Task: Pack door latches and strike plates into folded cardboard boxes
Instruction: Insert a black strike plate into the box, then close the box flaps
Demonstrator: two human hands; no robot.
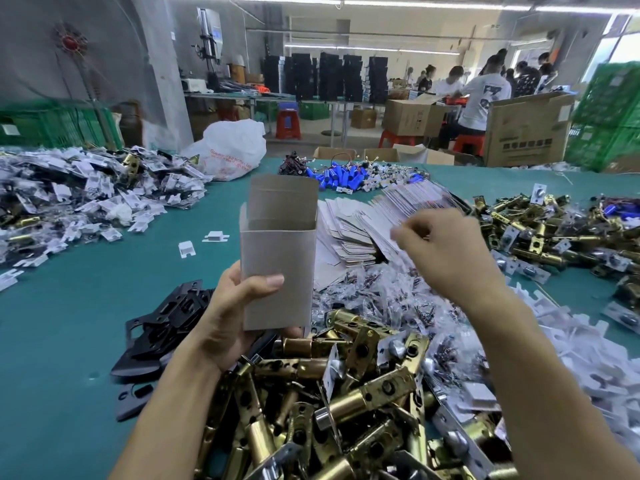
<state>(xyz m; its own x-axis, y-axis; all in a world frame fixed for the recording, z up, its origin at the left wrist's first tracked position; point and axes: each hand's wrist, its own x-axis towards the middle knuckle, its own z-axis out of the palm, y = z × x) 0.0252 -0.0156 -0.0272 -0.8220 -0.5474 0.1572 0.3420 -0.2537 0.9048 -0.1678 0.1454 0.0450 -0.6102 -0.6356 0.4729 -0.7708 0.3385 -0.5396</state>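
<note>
We stood in a big busy room. Our green table (69,306) was crowded. The pile of door latches (346,393) lay close below us; they looked heavy, hard and slippery, best grabbed by the round body. Our left hand (235,306) gripped the light, bendy box (280,258) low down, top open. Our right hand (446,251) was blurry; we couldn't tell if its bent fingers (408,233) held anything.

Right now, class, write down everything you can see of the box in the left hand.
The box is plain grey-brown cardboard, tall and rectangular, held upright above the latches. Its top is open: the rear flap stands up, a small side flap rises at the left, and no contents show inside. The left hand grips its lower part, thumb across the front face. The right hand is apart from it.
</note>
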